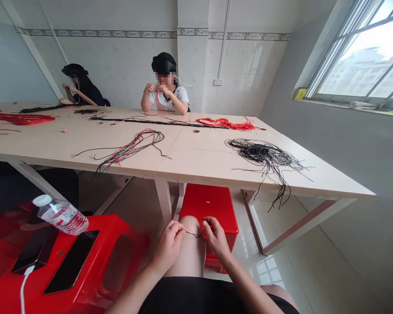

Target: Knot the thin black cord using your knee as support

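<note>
Left hand (169, 244): pinching thin black cord (194, 235) over near knee (188, 259) | Right hand (217, 239): fingers curled at cord, grip unclear | Step, judged: cord-handling; calls for steady fingertip control

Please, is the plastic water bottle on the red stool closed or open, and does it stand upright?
Closed: the bottle has its white cap on. It looks tilted, but lens distortion leaves its posture uncertain.

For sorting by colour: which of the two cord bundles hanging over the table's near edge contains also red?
The left bundle: it mixes red with black, while the right bundle shows only black.
</note>
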`<state>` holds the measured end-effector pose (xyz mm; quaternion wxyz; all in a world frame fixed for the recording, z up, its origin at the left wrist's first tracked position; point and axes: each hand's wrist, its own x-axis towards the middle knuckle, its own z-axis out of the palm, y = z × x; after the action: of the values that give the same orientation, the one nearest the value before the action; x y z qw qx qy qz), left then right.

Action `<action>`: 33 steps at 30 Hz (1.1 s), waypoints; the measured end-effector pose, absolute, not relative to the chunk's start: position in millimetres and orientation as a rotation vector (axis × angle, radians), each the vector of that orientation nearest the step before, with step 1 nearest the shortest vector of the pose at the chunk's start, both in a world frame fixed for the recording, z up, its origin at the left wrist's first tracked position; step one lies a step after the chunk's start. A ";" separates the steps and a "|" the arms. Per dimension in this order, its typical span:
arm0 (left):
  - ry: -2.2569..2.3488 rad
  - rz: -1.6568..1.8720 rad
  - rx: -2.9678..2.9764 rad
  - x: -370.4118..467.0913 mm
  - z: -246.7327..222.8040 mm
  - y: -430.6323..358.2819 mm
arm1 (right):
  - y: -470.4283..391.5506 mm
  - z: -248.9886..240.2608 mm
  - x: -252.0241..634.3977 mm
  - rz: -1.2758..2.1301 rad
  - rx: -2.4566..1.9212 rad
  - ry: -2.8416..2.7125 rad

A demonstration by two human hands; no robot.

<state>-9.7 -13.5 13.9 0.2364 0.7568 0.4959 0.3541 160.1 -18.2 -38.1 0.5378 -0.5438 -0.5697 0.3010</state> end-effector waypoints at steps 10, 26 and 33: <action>1.260 0.929 2.012 -3.6 20.1 -38.6 | -66.7 2.0 135.4 0.786 -0.973 -1.587; 1.290 0.826 1.762 6.0 32.9 -39.4 | -66.8 -8.1 136.5 1.028 -1.112 -1.182; 1.229 0.944 1.507 5.2 17.9 -40.6 | -67.8 -14.5 139.6 1.049 -1.160 -1.202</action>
<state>5.2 -40.6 17.9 0.4706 0.6150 0.5018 0.3855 139.6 -67.8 -14.5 0.5520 -0.4904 -0.5082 0.4434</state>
